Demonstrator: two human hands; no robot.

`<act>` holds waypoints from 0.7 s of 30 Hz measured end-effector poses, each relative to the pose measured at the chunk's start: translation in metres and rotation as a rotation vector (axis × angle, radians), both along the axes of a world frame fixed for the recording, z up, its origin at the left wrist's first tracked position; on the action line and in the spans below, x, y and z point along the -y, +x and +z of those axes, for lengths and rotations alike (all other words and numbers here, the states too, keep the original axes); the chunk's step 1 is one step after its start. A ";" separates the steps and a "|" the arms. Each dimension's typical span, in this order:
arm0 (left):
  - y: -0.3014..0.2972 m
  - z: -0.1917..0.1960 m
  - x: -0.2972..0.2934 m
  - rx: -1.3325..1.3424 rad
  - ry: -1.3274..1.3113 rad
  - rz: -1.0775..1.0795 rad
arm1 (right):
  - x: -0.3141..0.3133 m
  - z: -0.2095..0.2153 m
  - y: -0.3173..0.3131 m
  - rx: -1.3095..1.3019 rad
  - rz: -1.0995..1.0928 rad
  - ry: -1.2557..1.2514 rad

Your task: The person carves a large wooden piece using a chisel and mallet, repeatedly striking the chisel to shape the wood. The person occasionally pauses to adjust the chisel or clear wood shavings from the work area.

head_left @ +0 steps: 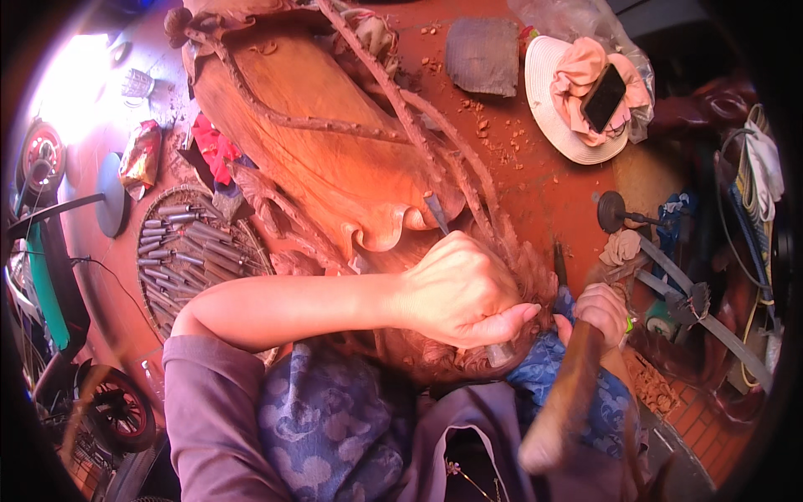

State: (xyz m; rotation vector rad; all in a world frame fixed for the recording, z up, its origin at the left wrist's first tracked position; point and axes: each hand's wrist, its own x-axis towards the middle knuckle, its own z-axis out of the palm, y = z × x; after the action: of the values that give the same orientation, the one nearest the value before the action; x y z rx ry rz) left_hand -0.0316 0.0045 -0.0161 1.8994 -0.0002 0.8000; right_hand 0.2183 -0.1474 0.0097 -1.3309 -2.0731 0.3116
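Observation:
A large carved wooden piece (318, 159) with a wavy-edged leaf shape and long branch-like stems lies in front of me. My left hand (464, 289) is closed in a fist round a chisel (436, 213). The blade points away from me at the wavy rim, and the handle's butt end shows below the fist. I cannot tell whether the blade touches the wood. To the right, my right hand (600, 314) grips a wooden mallet (565, 402), whose thick rounded end hangs toward me, slightly blurred. The two hands are apart.
A round basket (150, 297) of many chisels stands at the left. At the far right lie a pale hat (548, 121) and a phone (604, 98) on pink cloth. A grey pad (483, 57) and wood chips (485, 125) lie on the red floor. Wheels (117, 410) stand lower left.

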 end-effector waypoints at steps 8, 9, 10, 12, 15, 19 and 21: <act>-0.001 -0.001 -0.002 -0.019 -0.003 -0.007 | 0.001 -0.006 -0.004 -0.031 -0.082 -0.004; 0.000 -0.001 -0.003 -0.016 0.012 -0.007 | -0.001 -0.008 -0.004 0.029 -0.101 -0.025; 0.001 -0.004 -0.002 -0.032 0.029 0.016 | -0.003 -0.009 -0.003 0.089 -0.120 -0.047; -0.001 -0.009 -0.003 -0.068 0.064 0.068 | -0.008 0.005 -0.009 0.233 -0.186 -0.178; 0.000 0.008 0.014 0.085 0.038 -0.025 | -0.002 0.003 -0.003 0.127 -0.107 -0.109; -0.003 0.015 0.021 -0.051 -0.026 -0.105 | -0.005 0.003 -0.009 0.037 -0.090 -0.101; -0.004 0.018 0.019 -0.112 -0.054 -0.086 | -0.007 0.006 -0.009 0.054 -0.085 -0.142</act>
State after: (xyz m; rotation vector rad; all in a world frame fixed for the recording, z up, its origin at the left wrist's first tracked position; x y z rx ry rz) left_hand -0.0360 -0.0146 0.0015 1.8771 0.0085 0.6292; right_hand 0.2096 -0.1403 0.0162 -1.5227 -2.0636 0.3955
